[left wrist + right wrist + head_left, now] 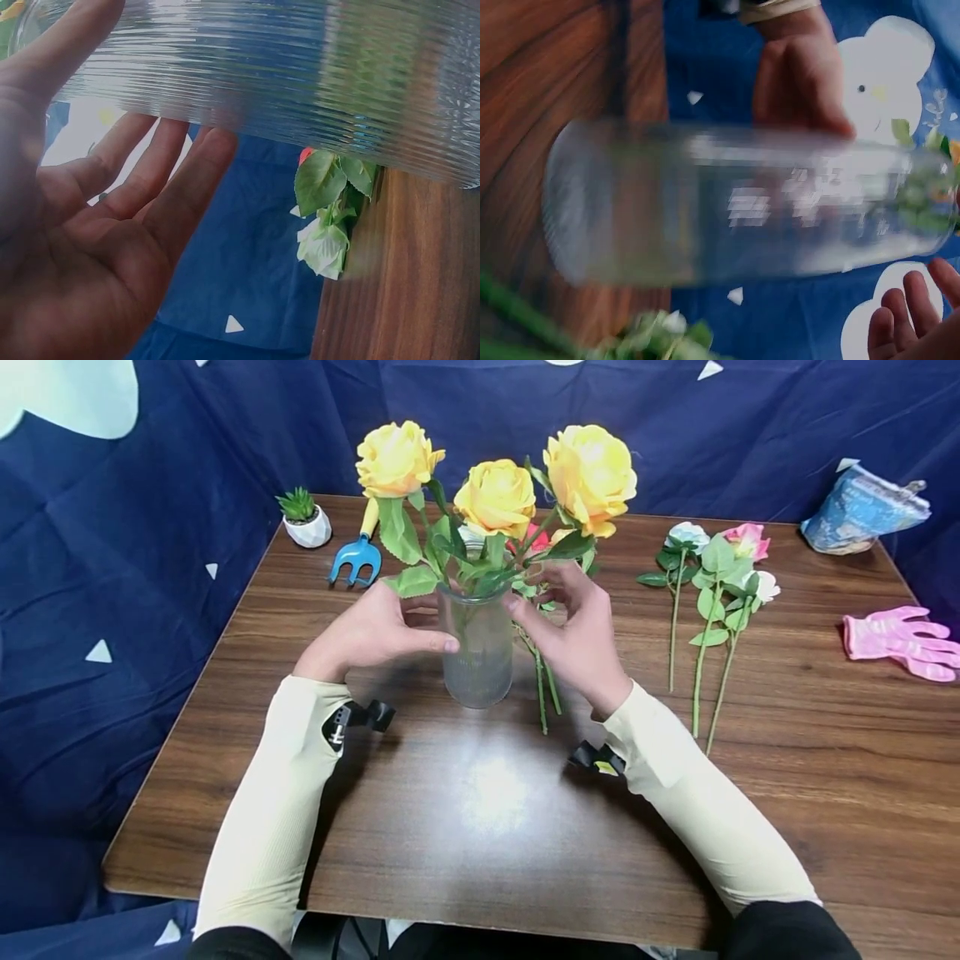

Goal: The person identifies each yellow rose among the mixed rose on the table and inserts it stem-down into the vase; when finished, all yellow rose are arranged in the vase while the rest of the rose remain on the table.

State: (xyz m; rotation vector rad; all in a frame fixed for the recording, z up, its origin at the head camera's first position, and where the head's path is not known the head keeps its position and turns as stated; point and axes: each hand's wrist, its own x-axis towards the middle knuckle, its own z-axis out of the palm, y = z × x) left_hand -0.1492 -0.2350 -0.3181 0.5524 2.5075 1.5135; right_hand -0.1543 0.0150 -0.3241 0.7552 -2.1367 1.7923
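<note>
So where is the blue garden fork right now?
In the head view the blue garden fork lies at the far left of the table, between the small potted plant and the glass vase of yellow roses.

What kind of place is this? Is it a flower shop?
Probably not a shop: more likely a small flower-arranging setup. A wooden table stands against a blue cloth backdrop, with yellow roses in a glass vase, loose flowers and a garden fork.

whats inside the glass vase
Three yellow roses stand in the ribbed glass vase, their green stems and leaves showing dimly through it. The ribbing blurs the bottom, so where the stems end, and whether it holds water, cannot be told.
</note>
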